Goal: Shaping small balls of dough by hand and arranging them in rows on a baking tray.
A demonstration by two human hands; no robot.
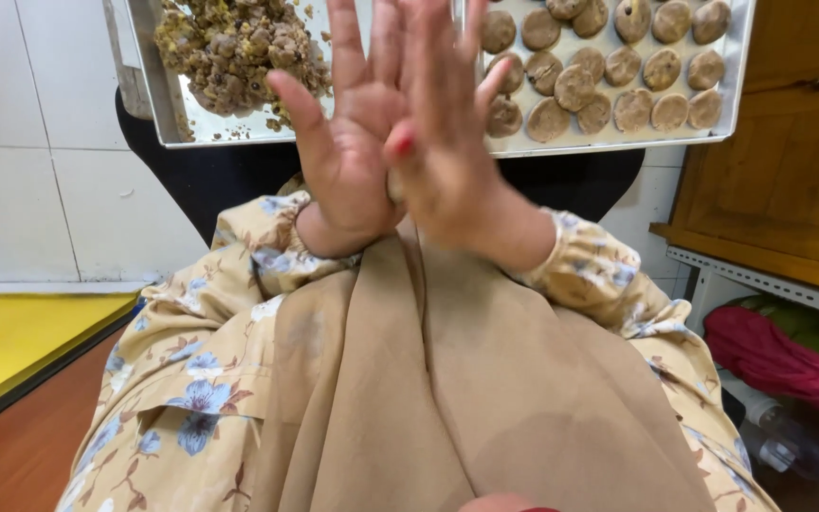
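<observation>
My left hand (338, 142) and my right hand (447, 133) are pressed palm to palm in front of me, fingers straight and spread. A small pale lump of dough (394, 186) shows between the palms near the wrists. Behind the hands lies a metal baking tray (618, 144). On its left is a heap of crumbly dough with dark chips (239, 47). On its right are rows of flat round dough pieces (609, 66).
The tray rests on a black stool (191, 180). A yellow board (11, 341) lies at the left on a brown floor. A wooden cabinet (789, 161) stands at the right, with red cloth (779, 356) and a bottle (808, 450) beneath it.
</observation>
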